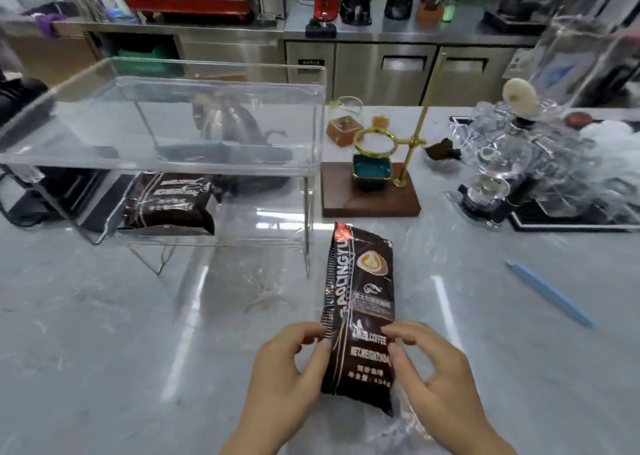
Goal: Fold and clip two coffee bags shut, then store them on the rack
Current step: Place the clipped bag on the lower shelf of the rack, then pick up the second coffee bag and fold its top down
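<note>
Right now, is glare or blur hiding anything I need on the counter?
Head view: bright streaks of glare cross the counter by the bag, whose print stays readable; the clear rack reflects light yet shows the second bag; the edges bend and smear, so the glassware at right is blurred.

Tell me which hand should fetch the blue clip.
Right, probably. The clip lies on the counter to the right of the bag, on the right hand's side; the left hand would have to cross over.
</note>
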